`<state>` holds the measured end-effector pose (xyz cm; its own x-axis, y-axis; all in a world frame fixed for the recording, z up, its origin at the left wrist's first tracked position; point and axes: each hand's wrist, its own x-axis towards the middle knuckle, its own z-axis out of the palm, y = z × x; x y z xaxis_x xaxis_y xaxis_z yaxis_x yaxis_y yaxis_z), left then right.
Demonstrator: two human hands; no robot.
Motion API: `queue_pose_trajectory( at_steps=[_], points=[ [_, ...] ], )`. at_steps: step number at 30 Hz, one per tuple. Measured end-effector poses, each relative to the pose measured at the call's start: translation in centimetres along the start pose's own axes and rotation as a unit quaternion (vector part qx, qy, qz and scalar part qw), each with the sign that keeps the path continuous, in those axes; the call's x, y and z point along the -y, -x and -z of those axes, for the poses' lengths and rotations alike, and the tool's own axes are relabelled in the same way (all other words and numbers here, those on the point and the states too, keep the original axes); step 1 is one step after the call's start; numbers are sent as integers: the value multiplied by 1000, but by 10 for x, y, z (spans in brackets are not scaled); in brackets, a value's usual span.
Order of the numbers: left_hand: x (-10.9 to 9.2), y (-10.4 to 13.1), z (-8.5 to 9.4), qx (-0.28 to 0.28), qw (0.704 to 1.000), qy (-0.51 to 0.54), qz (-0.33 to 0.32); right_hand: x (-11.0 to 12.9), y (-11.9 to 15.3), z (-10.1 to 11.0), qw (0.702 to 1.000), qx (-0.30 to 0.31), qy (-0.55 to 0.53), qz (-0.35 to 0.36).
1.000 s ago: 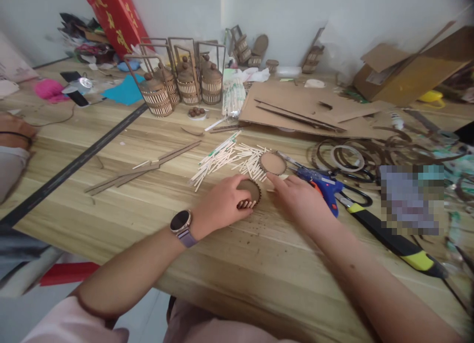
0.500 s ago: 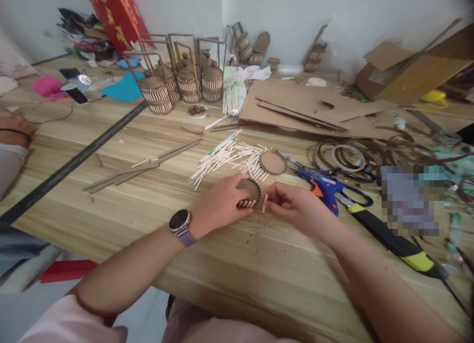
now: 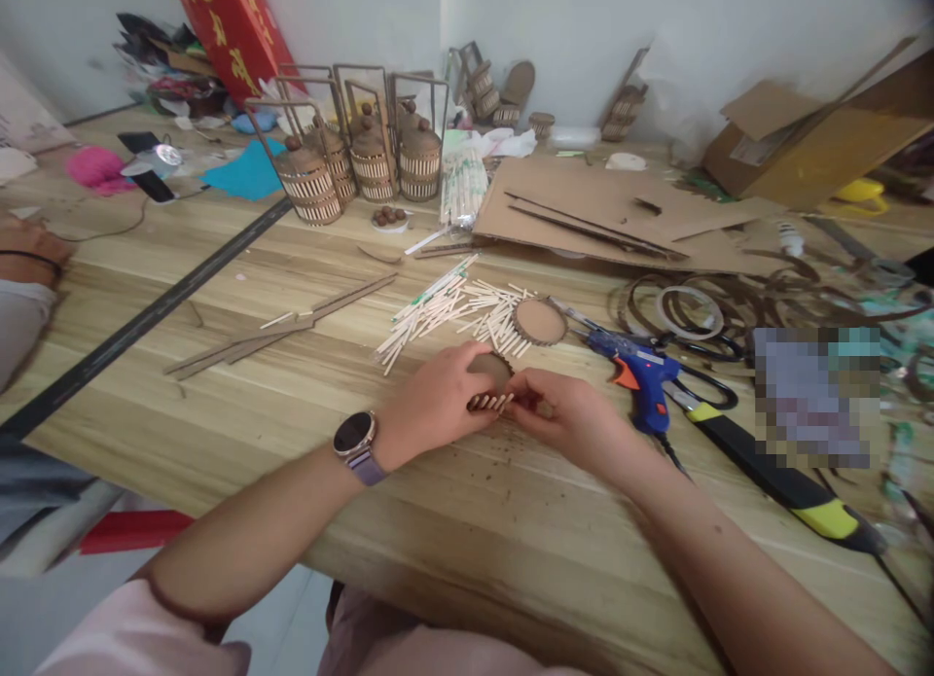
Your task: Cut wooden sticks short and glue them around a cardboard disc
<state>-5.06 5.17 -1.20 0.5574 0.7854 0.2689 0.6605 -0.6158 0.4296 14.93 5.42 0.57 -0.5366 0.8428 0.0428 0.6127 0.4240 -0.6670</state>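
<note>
Right hand [image 3: 558, 409] nearer, round brown disc [image 3: 491, 367], pale sticks [image 3: 493, 402] along edge

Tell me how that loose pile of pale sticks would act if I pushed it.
The sticks look stiff, since they lie straight. Each is probably light, being short and thin. They lie loose and crisscrossed, so a push would likely scatter them, perhaps against the round cardboard disc beside them.
</note>
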Motion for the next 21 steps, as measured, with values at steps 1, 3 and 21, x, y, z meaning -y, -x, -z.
queue_pose_trajectory(
  at_steps=[1,3,21],
  points=[
    [0,0,0,-1,1000,-2,0,0,0,-1,1000,0,3,1],
    [0,0,0,0,1000,-3,-1,-1,0,-3,1000,-2,7,4],
    [-1,-1,3,17,1000,-1,3,-12,1,-7,994,-35,30,94]
  ],
)
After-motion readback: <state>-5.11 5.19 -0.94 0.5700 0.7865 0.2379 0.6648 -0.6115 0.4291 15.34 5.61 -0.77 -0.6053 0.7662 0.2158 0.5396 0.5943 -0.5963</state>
